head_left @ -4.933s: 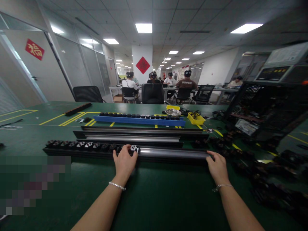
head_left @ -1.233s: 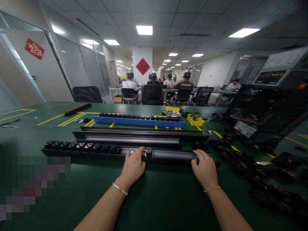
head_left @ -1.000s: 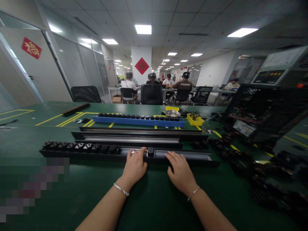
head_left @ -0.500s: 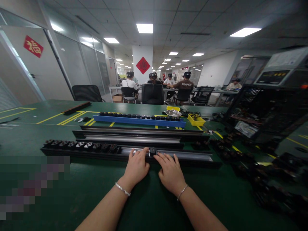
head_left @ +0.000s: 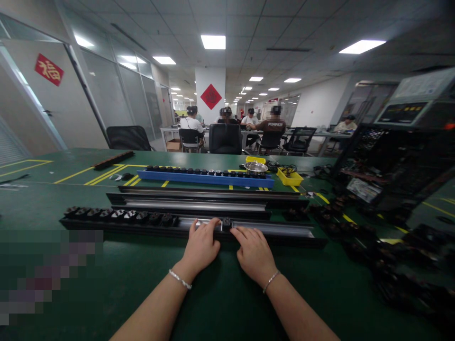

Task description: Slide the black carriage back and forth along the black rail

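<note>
As left hand (head_left: pixel 201 246), right hand (head_left: pixel 254 251) rest spread on glossy rail (head_left: pixel 280 230) — boxy clip (head_left: pixel 226 223), perhaps plastic, between.

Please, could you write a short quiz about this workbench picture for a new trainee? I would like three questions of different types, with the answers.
1. True or false: the left hand and the right hand both rest on the nearest black rail.
2. What sits on that rail between the two hands? A) a small black block B) a screwdriver C) a roll of tape
3. Fill in: the far strip that carries a row of parts is coloured ____.
Key: 1 true; 2 A; 3 blue.
</note>
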The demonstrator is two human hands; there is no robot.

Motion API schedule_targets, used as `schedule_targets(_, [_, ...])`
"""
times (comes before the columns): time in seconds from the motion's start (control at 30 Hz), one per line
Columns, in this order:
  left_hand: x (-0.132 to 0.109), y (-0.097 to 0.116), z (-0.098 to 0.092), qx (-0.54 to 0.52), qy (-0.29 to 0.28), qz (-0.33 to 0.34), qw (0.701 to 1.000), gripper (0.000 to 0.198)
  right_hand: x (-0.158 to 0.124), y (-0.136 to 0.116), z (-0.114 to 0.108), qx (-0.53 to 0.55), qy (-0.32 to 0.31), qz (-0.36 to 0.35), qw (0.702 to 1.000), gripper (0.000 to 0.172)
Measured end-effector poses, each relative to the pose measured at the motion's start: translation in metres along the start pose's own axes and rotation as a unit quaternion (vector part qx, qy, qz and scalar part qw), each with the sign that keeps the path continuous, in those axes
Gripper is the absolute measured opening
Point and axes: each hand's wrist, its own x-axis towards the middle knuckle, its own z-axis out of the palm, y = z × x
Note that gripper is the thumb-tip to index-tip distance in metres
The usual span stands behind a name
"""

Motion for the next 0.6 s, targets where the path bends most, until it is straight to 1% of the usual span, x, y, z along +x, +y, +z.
schedule_targets(0.23, [0.0012,-0.0040,0.0034,-0.013,0.004,-0.025,1.000,0.046,0.0005,0.0014,-0.0019,0.015,0.009,-0.003,1.000,0.052])
schedule_targets(0.43, [0.0004,-0.0048,0.0039,0.000,0.010,-0.008,1.000,0.043,-0.0005,0.0043,-0.0041,0.025,0.008,0.013,1.000,0.050])
schedule_targets(0.6, [0.0001,-0.0050,0.0035,0.005,0.000,-0.008,1.000,0.045,-0.0009,0.0061,-0.0049,0.040,0.011,0.017,0.999,0.050])
